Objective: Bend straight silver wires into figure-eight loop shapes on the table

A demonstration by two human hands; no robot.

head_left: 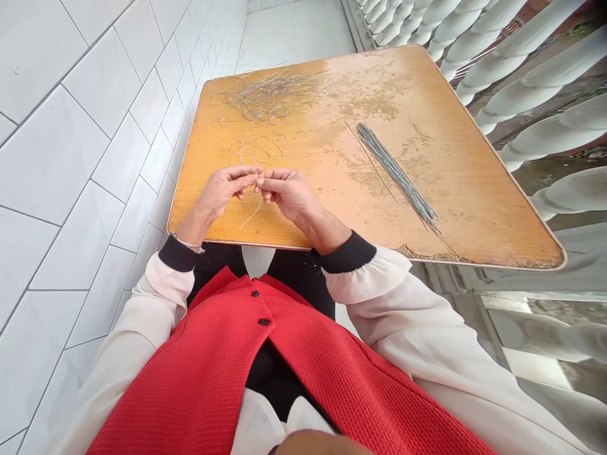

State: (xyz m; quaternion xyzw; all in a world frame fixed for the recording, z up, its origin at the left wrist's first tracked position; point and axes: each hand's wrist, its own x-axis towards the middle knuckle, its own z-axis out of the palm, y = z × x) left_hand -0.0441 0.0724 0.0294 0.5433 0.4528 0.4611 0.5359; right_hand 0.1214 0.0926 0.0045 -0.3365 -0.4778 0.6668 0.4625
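My left hand [225,193] and my right hand [284,194] meet above the near part of a worn wooden tabletop [455,202], their fingertips pinching a thin silvery wire [256,205]. Its tail hangs down and curves toward the table. Just beyond my fingers lie a few wire loops [257,150]. Farther away sits a tangled heap of looped wire [268,95]. To the right of my right hand, a straight bundle of grey wire rods [396,170] lies slantwise, with one loose rod beside it.
White tiles [85,189] cover the wall along the table's left side. White turned balusters [545,107] run beyond its right edge. A metal bangle [188,243] circles my left wrist. My red waistcoat [227,354] and pale sleeves fill the lower view.
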